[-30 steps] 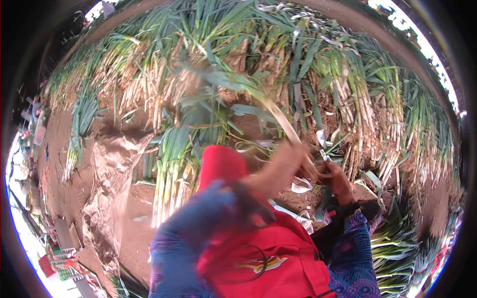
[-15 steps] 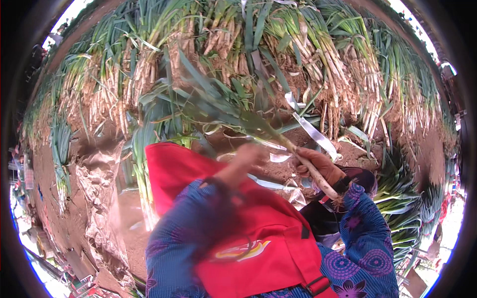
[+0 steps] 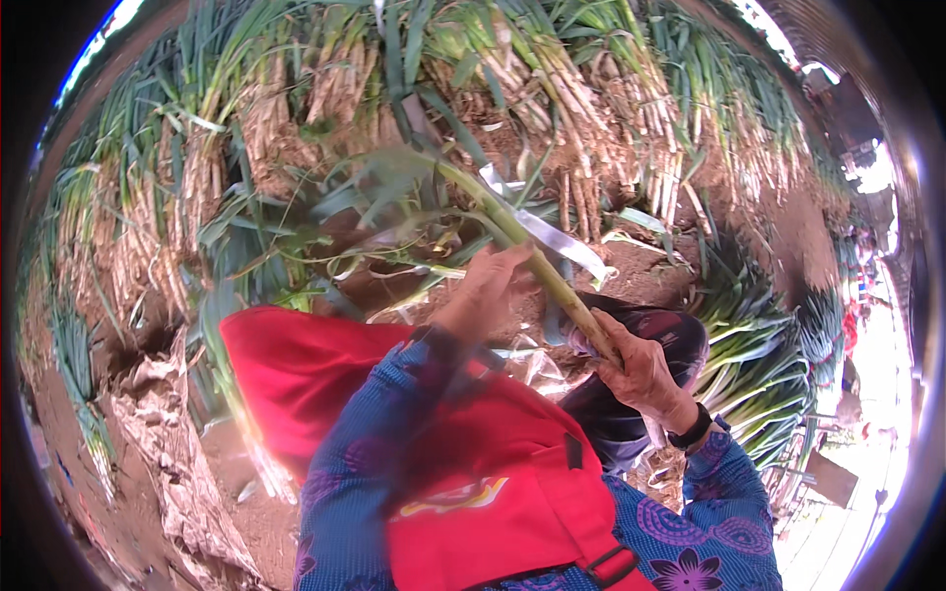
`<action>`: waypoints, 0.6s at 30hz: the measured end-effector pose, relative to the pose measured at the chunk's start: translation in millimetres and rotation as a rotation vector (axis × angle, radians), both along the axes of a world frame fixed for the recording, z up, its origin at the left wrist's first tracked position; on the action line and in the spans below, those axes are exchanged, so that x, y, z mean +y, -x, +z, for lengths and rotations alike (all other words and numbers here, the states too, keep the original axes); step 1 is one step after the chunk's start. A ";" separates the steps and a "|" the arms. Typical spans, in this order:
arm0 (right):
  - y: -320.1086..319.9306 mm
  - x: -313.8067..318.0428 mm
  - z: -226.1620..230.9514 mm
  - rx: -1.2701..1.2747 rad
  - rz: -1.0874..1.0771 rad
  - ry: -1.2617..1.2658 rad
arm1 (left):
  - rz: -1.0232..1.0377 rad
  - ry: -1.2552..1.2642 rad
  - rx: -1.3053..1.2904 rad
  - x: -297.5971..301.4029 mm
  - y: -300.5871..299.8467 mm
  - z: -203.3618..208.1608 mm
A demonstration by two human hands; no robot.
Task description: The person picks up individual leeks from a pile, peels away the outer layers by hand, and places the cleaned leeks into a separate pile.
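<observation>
Honestly, that leek looks light and fairly stiff along the pale shank, floppier up in the green leaves. It's slanting in midair over the ground, just past the red apron, with leek bundles lining the ground's far edge. The right hand has its fingers closed round the butt end, which I'd call the best hold. Left hand is up against the shank, too blurred to tell if it's gripping. Outer leaves probably tear easily.

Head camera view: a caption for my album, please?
Right hand grips a leek-like stalk, blurred left hand beside it, green-topped bunches beyond.
</observation>
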State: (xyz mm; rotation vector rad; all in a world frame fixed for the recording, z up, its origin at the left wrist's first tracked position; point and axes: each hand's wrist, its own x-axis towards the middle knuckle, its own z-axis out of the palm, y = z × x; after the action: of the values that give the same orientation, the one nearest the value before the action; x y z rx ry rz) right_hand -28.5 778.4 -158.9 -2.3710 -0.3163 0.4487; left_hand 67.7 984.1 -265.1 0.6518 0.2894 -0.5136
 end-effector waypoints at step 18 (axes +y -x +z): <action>-36.3 49.5 -14.6 0.298 -0.230 -0.739 | 0.301 -0.221 -0.206 12.9 -37.4 73.4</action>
State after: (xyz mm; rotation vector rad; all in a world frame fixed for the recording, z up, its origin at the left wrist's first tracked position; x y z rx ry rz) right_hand 7.8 827.9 -173.5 -1.5714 -0.0482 0.4667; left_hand 105.1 997.0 -191.7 0.8521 0.2456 -0.1241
